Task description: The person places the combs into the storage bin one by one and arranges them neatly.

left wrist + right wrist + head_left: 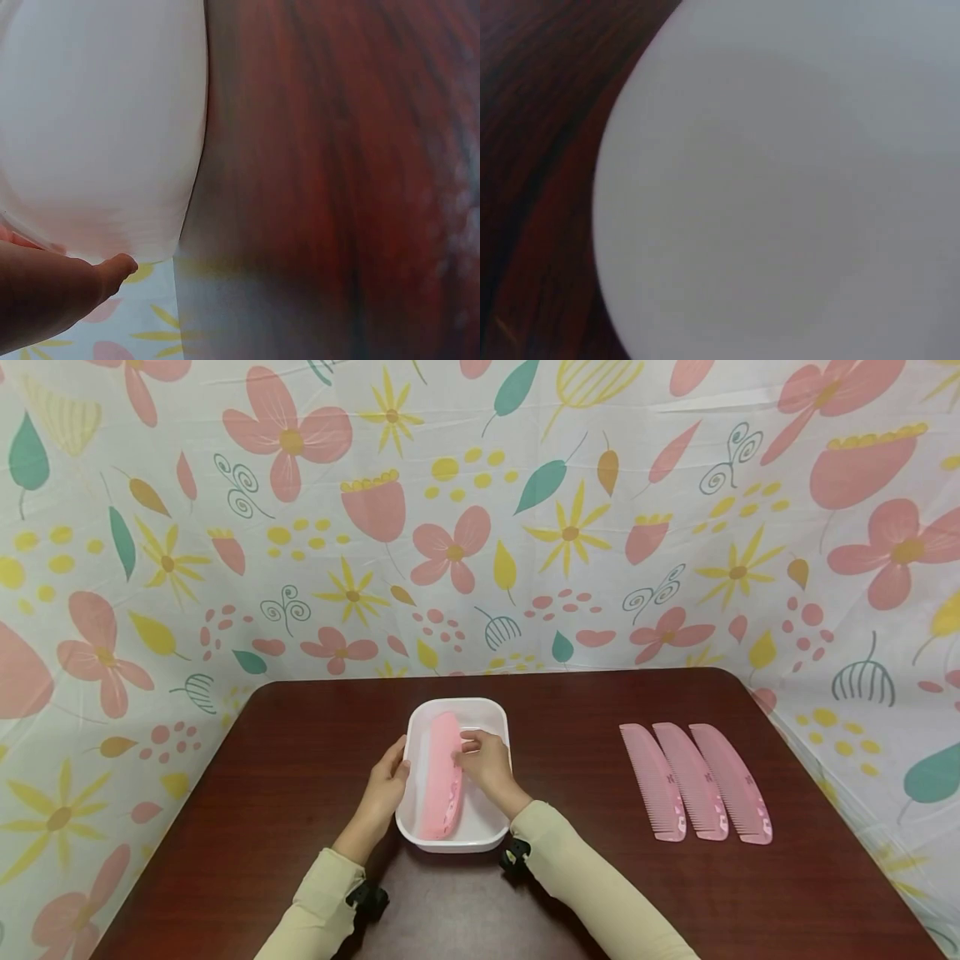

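Note:
A white rectangular tray (491, 827) stands on the table, with a pink comb (438, 785) lying lengthwise in it, slightly tilted. The comb looks more solid in colour than the ones outside; whether several are stacked there I cannot tell. My right hand (487, 764) reaches in over the tray's right side and pinches the comb's right edge with curled fingers. At the left side, my left hand (384, 789) holds the tray's wall near the rim. The left wrist view shows the left thumb (116, 271) against the white wall. No fingers show in the right wrist view.
Three pink combs (708, 781) lie side by side at the right of the dark wooden table (570, 877). A flower-patterned cloth (450, 602) hangs behind and around the table. A black wrist device (367, 900) sits on each sleeve.

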Tool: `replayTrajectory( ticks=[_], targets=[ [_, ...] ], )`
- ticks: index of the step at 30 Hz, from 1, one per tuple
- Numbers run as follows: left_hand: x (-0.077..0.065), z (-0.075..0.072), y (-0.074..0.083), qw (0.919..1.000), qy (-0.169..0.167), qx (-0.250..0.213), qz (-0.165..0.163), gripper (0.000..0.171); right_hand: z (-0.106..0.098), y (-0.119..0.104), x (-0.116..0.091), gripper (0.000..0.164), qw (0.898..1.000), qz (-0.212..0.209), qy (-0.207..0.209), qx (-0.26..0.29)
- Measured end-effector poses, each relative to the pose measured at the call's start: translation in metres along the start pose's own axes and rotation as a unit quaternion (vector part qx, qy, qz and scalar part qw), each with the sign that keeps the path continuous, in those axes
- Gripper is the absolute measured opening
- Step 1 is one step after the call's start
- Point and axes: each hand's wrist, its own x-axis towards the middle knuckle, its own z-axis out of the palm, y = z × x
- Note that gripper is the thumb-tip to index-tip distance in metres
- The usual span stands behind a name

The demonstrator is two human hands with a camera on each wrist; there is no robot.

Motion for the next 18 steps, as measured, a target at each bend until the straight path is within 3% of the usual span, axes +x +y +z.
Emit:
replayTrajectory(
  ticks=[7,18],
  targets=[
    [0.0007,0.0001,-0.0004,1.0000,-0.001,-0.004,0.002,0.049,0.0033,0.0042,0.0011,0.036,1.000,-0.004,-0.009,-0.020],
    [0.0006,0.0003,0.0001,1.0000,0.003,0.001,0.002,0.049,0.0033,0.0018,0.0001,0.037,1.000,-0.008,-0.025,-0.008]
  ],
)
